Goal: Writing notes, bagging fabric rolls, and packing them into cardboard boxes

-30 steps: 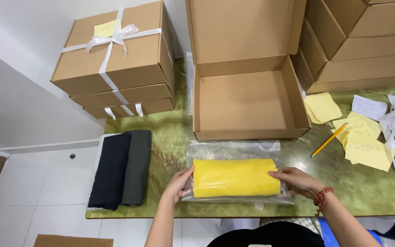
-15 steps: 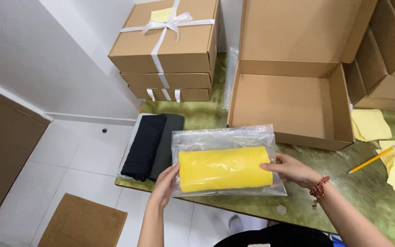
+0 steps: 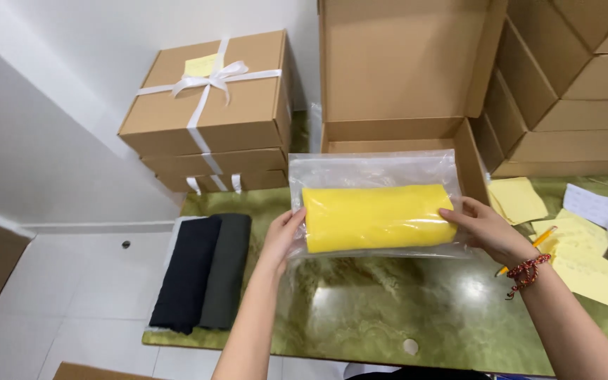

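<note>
Head view: both hands lift a clear plastic bag holding folded yellow cloth (image 3: pixel 376 217) above the green marble table (image 3: pixel 388 309).
Left hand (image 3: pixel 284 236) and right hand (image 3: pixel 482 226) pinch opposite ends; level, even grips should stop sagging near the open brown cardboard box (image 3: pixel 395 91).

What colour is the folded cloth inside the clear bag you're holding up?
Bright yellow: the folded cloth fills the clear bag, seen in the head view.

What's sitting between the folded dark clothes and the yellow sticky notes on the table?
In the head view, bare green marbled tabletop lies between the folded dark clothes and yellow notes; the held bagged yellow garment hangs above it.
</note>
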